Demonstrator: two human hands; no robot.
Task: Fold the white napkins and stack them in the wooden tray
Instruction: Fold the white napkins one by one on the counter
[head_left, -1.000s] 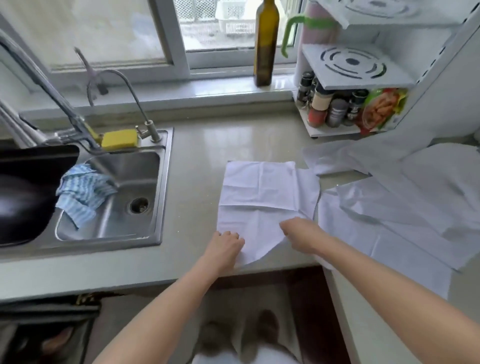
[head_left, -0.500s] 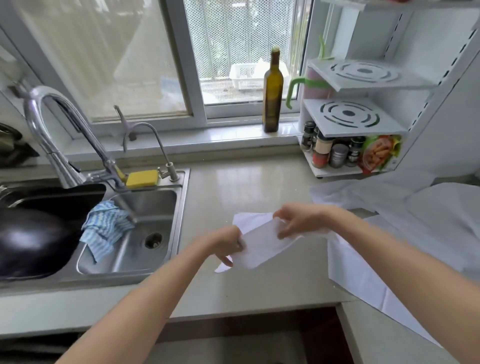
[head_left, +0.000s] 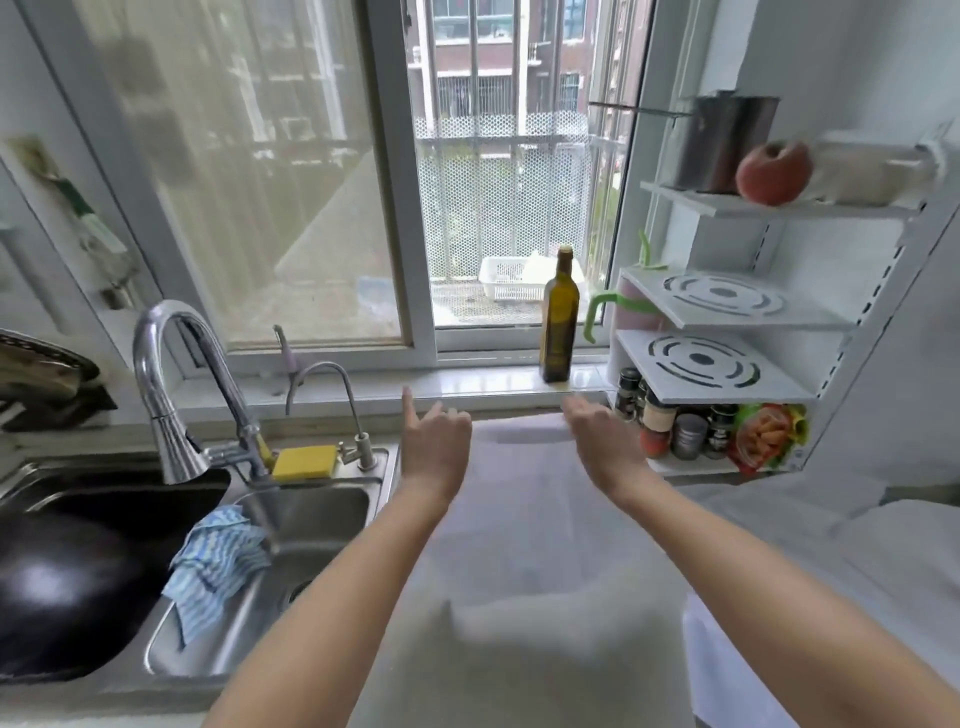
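A white napkin (head_left: 524, 519) hangs blurred in the air above the counter, spread between my two raised hands. My left hand (head_left: 435, 444) holds its upper left corner, with one finger pointing up. My right hand (head_left: 605, 441) holds the upper right corner. The napkin's lower edge trails toward me over the counter. More white napkins (head_left: 883, 551) lie loose on the counter to the right. No wooden tray is in view.
A steel sink (head_left: 311, 525) with a blue striped cloth (head_left: 215, 564) and a black wok (head_left: 67, 582) lies left. A tall faucet (head_left: 176, 374) and a yellow sponge (head_left: 304, 461) stand behind it. A green bottle (head_left: 559, 322) is on the sill, and a white spice rack (head_left: 727, 374) stands right.
My hands lifted the napkin off the counter and raised it up and away from me, spreading it between them. The camera tilted up toward the window.
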